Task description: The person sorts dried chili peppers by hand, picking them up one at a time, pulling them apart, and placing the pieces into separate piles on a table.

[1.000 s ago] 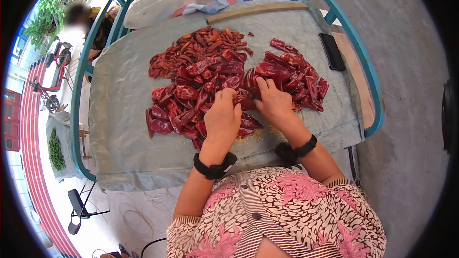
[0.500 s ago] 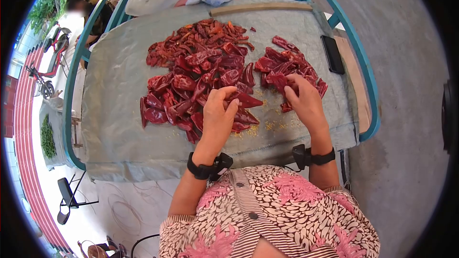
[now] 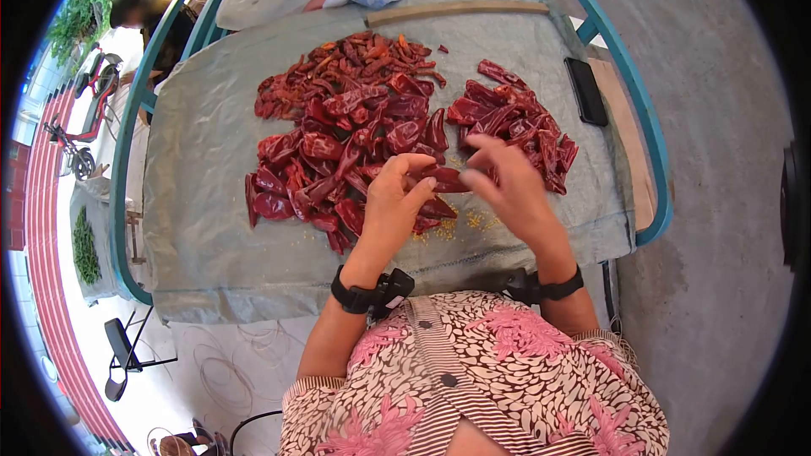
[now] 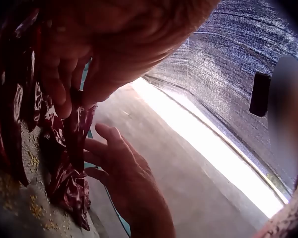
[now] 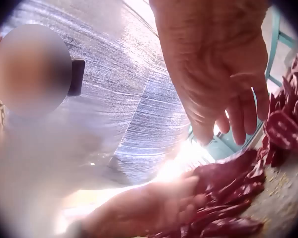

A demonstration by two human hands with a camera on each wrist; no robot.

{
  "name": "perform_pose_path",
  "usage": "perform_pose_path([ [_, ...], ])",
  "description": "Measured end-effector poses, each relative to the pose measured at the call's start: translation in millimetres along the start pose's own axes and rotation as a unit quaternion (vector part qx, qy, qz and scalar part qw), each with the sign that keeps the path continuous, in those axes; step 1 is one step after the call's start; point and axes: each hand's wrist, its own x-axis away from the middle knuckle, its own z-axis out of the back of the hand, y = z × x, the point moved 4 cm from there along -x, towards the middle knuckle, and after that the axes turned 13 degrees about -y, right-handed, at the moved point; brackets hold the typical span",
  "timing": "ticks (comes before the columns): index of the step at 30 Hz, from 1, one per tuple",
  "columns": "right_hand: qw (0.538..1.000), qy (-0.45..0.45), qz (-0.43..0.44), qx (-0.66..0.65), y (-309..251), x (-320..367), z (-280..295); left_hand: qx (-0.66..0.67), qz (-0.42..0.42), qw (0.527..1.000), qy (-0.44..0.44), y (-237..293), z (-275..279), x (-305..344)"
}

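Note:
My left hand [image 3: 393, 207] pinches a dark red dried chili pepper [image 3: 446, 180] between thumb and fingers, its tip pointing right. In the left wrist view that pepper [image 4: 78, 131] hangs below the fingertips. My right hand [image 3: 511, 190] hovers beside the pepper's tip, fingers loosely spread and holding nothing. The right wrist view has the right hand [image 5: 223, 74] with its fingers hanging apart above the peppers. Under and left of the left hand spreads a pile of large dried chilies [image 3: 321, 145]. A smaller heap of chilies [image 3: 498, 114] lies beyond the right hand.
Small shrivelled chilies [image 3: 338, 67] lie at the back of the grey-green sheet [image 3: 220, 245]. Yellow seeds [image 3: 443, 228] are scattered near the front. A phone [image 3: 585, 91] lies at right, inside the teal rail [image 3: 655, 148]. Another person [image 3: 160, 25] is beyond the left rail.
My right hand went from the middle pile to the right heap with a chili, let go of it, and came back left. The left hand stayed over the large pile with a chili.

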Motion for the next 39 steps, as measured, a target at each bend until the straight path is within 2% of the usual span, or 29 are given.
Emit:
perform_pose_path([
  [1, 0.994, -0.047, -0.040, -0.091, 3, 0, -13, 0.046, 0.009, 0.999, -0.014, 1, -3, -1],
  [3, 0.998, -0.047, 0.018, -0.046, 0, -4, -19, 0.018, -0.021, 1.000, -0.015, -2, -3, -2],
  [5, 1.000, -0.002, 0.008, -0.013, -1, -7, -4, -0.027, -0.047, 0.998, 0.014, -1, 1, 0],
  [6, 0.998, 0.026, -0.043, -0.049, 2, -8, 7, -0.058, -0.059, 0.996, 0.039, 2, 5, 3],
  [7, 0.997, 0.048, -0.053, -0.018, 9, -9, 18, -0.088, -0.071, 0.991, 0.064, 5, 8, 4],
  [9, 0.982, 0.111, -0.071, 0.136, 22, -9, 35, -0.130, -0.054, 0.987, 0.076, 3, 13, 1],
  [11, 0.978, 0.147, -0.051, 0.138, 22, -14, 36, -0.162, -0.037, 0.983, 0.081, 9, 14, -1],
  [12, 0.976, 0.165, -0.040, 0.137, 21, -18, 34, -0.190, -0.003, 0.980, 0.065, 8, 13, -4],
  [15, 0.972, 0.062, 0.092, 0.205, 14, -42, -5, -0.338, 0.020, 0.938, 0.069, 3, 11, -15],
  [18, 0.958, 0.013, 0.121, 0.260, 26, -65, -39, -0.356, 0.021, 0.931, 0.077, -6, 12, -20],
  [21, 0.953, -0.028, 0.113, 0.279, 35, -75, -54, -0.378, 0.028, 0.921, 0.092, -5, 13, -17],
  [23, 0.948, -0.024, 0.107, 0.297, 42, -79, -58, -0.400, 0.048, 0.910, 0.103, -3, 14, -19],
  [27, 0.948, 0.020, 0.126, 0.291, 40, -80, -45, -0.367, 0.050, 0.919, 0.132, -1, 21, -21],
  [30, 0.978, 0.072, 0.082, 0.179, 18, -69, -12, -0.331, 0.003, 0.921, 0.204, 13, 21, -10],
  [33, 0.981, 0.096, 0.033, 0.164, 6, -50, 19, -0.301, -0.024, 0.922, 0.242, 22, 24, -1],
  [36, 0.984, 0.084, -0.037, 0.151, 18, -30, 35, -0.327, -0.083, 0.910, 0.241, 20, 26, 3],
  [39, 0.979, 0.054, -0.070, 0.184, 20, -21, 36, -0.258, -0.081, 0.956, 0.115, 19, 17, 2],
])
